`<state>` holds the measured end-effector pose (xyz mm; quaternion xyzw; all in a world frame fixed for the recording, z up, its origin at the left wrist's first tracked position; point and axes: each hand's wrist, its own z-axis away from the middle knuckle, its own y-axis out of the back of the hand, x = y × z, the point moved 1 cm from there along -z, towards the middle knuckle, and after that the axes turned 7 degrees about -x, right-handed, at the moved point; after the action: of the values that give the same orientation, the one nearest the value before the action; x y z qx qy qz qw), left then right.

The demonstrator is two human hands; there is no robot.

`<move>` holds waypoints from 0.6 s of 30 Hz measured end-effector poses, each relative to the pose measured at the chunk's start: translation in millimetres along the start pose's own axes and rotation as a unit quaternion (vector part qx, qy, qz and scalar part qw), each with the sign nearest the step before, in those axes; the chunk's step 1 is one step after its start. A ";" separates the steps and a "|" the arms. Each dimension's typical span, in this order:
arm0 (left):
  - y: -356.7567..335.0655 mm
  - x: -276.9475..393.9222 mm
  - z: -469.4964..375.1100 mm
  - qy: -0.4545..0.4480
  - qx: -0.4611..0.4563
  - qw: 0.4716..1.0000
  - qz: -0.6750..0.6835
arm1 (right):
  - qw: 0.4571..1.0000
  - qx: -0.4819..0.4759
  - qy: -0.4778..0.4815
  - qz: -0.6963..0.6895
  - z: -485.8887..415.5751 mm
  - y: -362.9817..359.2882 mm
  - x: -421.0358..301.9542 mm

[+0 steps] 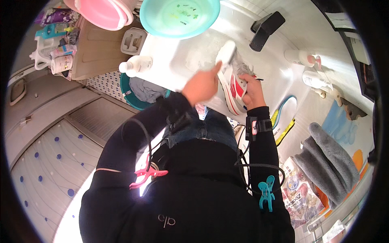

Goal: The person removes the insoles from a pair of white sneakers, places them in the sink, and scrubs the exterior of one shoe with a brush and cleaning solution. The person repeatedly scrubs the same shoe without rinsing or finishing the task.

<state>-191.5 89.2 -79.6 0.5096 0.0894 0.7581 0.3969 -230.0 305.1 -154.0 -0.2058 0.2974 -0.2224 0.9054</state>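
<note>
A white sneaker [237, 88] with red panels and a red line along its sole is held tilted over the white sink ledge. My right hand [254, 91] grips it by the upper, thumb near the loose grey-white laces [245, 68]. Blurred, my left hand [202, 86] is closed around what looks like the handle of a white scrub brush [227, 52], its index finger stretched along it. The brush head lies against the toe end of the shoe. My fingers hide most of the handle.
A turquoise basin [180, 34] of water stands beyond the hands, beside pink basins [104, 18]. Around lie a white bottle [136, 66], a black stand [263, 33], a pump bottle [299, 57], a yellow-and-blue brush [285, 132] and a grey towel [326, 167]. A teal bucket [125, 86] holds grey cloth.
</note>
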 end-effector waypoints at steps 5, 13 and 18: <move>-0.8 -4.9 14.5 0.034 -0.044 0.998 -0.027 | 0.999 -0.016 -0.031 -0.020 -10.9 -5.9 10.6; -5.2 -5.3 24.5 -0.028 -0.049 0.998 0.010 | 0.999 -0.009 0.001 -0.044 -20.6 -11.4 20.0; 4.1 -18.9 9.7 -0.036 0.016 0.999 -0.035 | 0.990 -0.072 0.077 0.091 -11.1 -19.0 29.2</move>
<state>-182.3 70.7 -86.2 0.5389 0.1050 0.7235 0.4184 -221.2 271.6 -165.6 -0.2248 0.3993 -0.1328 0.8789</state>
